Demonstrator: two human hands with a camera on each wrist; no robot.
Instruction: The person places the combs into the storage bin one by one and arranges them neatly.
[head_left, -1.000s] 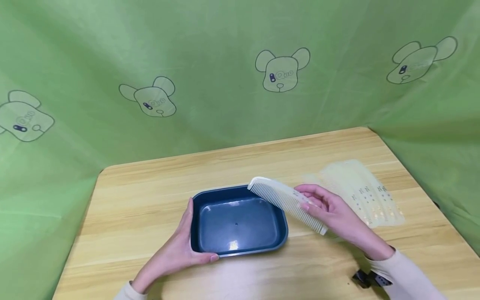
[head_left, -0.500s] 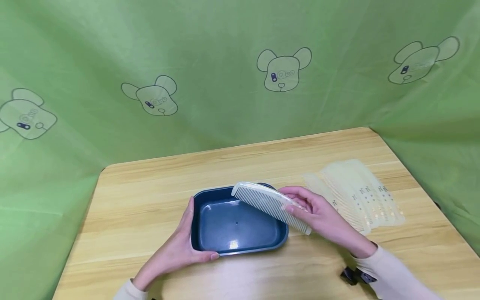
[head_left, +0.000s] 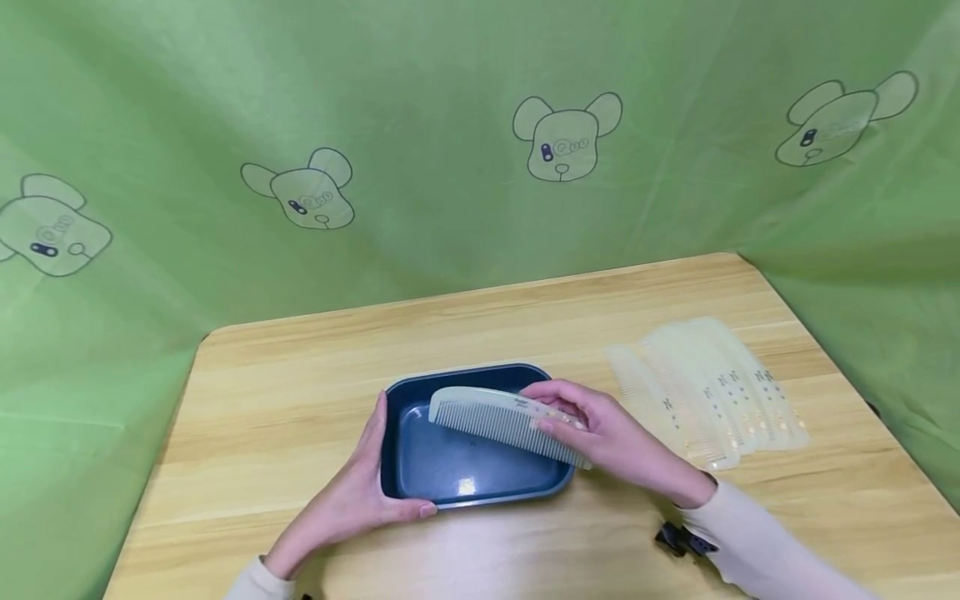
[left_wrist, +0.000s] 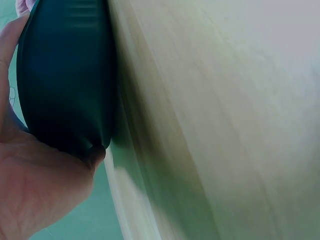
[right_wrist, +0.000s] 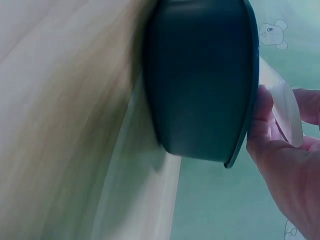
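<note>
A dark blue rectangular plastic box (head_left: 435, 467) sits on the wooden table in the head view. My left hand (head_left: 356, 496) grips its left end, thumb along the near rim and fingers at the left wall. Over the box's right half, my right hand (head_left: 611, 433) pinches a pale, translucent comb (head_left: 487, 412) near its right end, teeth facing down toward me. The comb tilts, its free end above the box floor. In the right wrist view, the fingers hold the comb (right_wrist: 287, 110) right at the rim of the box (right_wrist: 205, 85). The left wrist view shows the box's outer wall (left_wrist: 65, 80).
Several similar pale combs (head_left: 708, 383) lie overlapping in a fanned row on the right of the table (head_left: 300, 375). Green cloth (head_left: 435, 200) with bear-head outlines rises behind and beside it. A small black device (head_left: 684, 540) is by the right sleeve.
My right hand has carried the comb left and lower, from the box's right edge to over its inside. My left hand and the box have stayed in place.
</note>
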